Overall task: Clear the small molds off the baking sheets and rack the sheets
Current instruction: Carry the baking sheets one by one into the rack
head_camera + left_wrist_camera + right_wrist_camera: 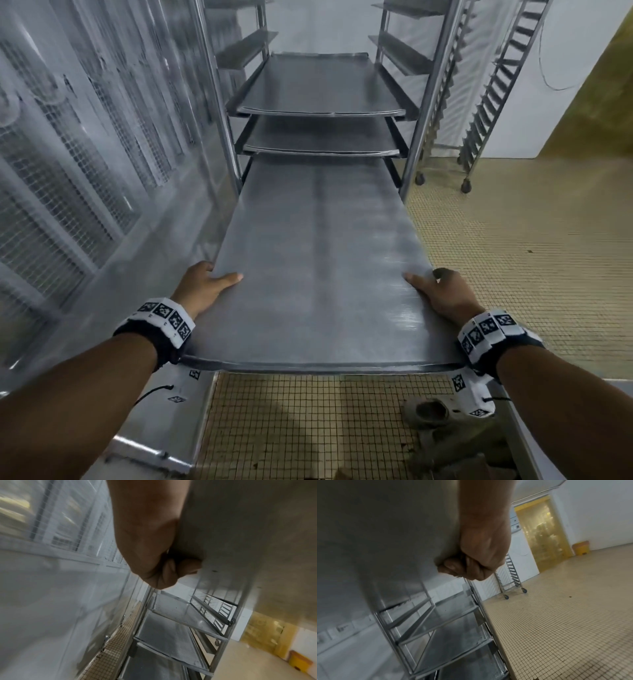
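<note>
A large bare metal baking sheet is held level in front of me, its far end entering the steel trolley rack. My left hand grips the sheet's left edge, thumb on top and fingers curled underneath. My right hand grips the right edge the same way, fingers curled below. Two other sheets sit on the rack's runners just above, and more lie on lower runners. No molds are in view.
A wire-mesh panelled wall runs close on the left. Two more wheeled racks stand at the back right on the tiled floor. A yellow strip curtain and a yellow bin are farther right. A shoe shows below.
</note>
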